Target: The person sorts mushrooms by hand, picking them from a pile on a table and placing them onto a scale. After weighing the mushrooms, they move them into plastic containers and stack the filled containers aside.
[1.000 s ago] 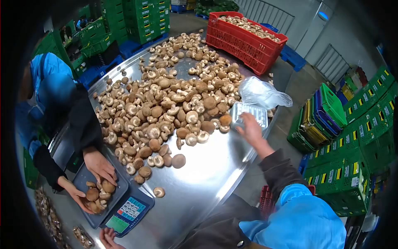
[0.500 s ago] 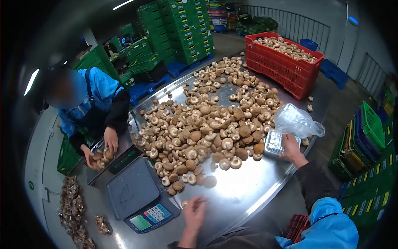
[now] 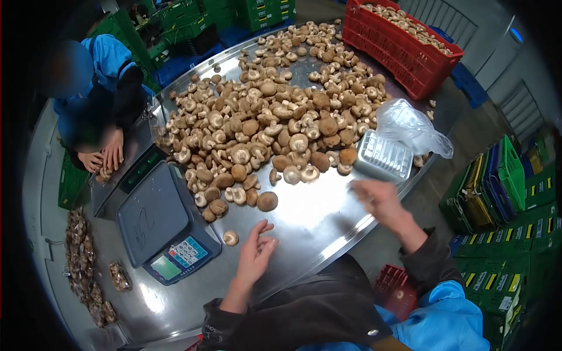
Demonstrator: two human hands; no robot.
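My left hand (image 3: pixel 254 253) is over the metal table (image 3: pixel 304 219) near its front edge, fingers apart and nothing in them, close to a single mushroom (image 3: pixel 230 237). To the right, my right hand (image 3: pixel 377 202) is blurred, its fingers curled, just in front of a stack of clear plastic trays (image 3: pixel 383 157); whether it holds anything is hidden. A crumpled clear plastic bag (image 3: pixel 410 126) lies on and behind the trays. The large mushroom pile (image 3: pixel 257 123) spreads across the table beyond both hands. On the left sits a grey scale (image 3: pixel 158 213) with nothing on its plate.
A co-worker (image 3: pixel 102 88) at the left handles mushrooms at another scale. A red crate (image 3: pixel 398 52) of mushrooms stands at the back right. Packed mushrooms (image 3: pixel 82 269) lie at the left. Green crates (image 3: pixel 492 263) are stacked at the right.
The view has tilted down and shifted right. My right hand has come off the trays toward me. My left hand's fingers are more clearly apart.
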